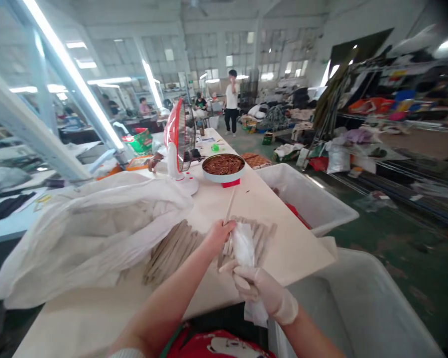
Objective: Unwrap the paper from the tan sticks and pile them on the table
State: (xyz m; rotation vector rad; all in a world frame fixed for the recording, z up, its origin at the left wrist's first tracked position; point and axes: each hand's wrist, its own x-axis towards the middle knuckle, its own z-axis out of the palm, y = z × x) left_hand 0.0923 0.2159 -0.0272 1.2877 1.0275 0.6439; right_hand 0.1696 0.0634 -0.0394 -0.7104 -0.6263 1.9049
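My bare left hand [220, 236] pinches a slim, straight strip [230, 203]; my gloved right hand [260, 288] grips a crumpled white wad [243, 243].

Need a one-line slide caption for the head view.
Bare left hand holds a thin strip, gloved right hand grips crumpled white material, above a table bearing pale strips.

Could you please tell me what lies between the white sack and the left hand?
In the head view, beige strips lie there on the table.
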